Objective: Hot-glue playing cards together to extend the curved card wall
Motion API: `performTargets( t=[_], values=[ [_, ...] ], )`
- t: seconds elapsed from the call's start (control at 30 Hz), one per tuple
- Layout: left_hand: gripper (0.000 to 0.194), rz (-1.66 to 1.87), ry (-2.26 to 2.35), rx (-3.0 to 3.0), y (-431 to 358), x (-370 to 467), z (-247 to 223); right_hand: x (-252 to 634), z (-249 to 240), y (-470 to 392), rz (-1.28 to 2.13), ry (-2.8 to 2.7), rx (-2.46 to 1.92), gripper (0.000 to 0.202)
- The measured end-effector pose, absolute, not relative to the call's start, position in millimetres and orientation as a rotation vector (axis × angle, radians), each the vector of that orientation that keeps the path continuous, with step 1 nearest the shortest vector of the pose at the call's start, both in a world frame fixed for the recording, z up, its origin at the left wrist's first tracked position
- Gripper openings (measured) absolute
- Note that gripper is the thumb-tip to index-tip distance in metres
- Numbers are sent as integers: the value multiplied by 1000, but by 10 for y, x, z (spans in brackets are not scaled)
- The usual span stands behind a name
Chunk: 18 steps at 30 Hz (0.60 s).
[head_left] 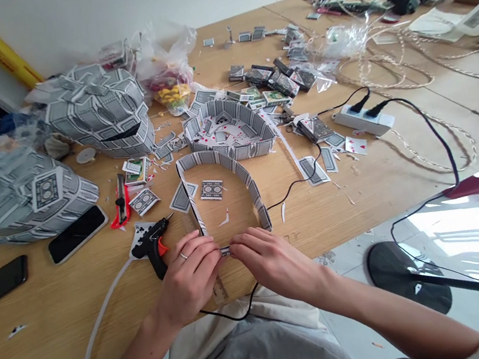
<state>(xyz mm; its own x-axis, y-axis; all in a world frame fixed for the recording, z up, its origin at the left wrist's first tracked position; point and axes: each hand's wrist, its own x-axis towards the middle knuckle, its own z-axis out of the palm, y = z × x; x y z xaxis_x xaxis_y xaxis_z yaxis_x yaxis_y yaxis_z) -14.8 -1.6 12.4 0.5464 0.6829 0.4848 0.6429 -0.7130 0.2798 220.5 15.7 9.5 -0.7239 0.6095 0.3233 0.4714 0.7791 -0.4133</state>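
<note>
A curved strip of joined playing cards (246,179) stands on edge on the wooden table, forming a loop open toward the inside. My left hand (193,267) and my right hand (264,255) both grip its near side, fingers bent over the strip, with a short piece showing between them. Inside the loop lie a face-down card (212,189) and a small white scrap. Just left of my left hand is a black glue gun (153,246) with an orange trigger, resting partly over a card. Behind the loop sits a heart-shaped card tray (234,149) holding loose cards.
Two card-covered boxes (94,106) stand at the left, near two phones (78,233) and a red cutter (121,202). A white power strip (362,119) with black cables lies right. Card packs, plastic bags and coiled rope spread along the back.
</note>
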Motion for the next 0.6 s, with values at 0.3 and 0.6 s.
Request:
performTargets(
  t=[0.3,0.6],
  values=[
    [23,881,1148,2604,-28,-98,138,2202,48,166,451,-2454,-782,27],
    [19,875,1150,2589,-26,-101,98,2213,-2,171,498,-2420,-783,23]
  ],
)
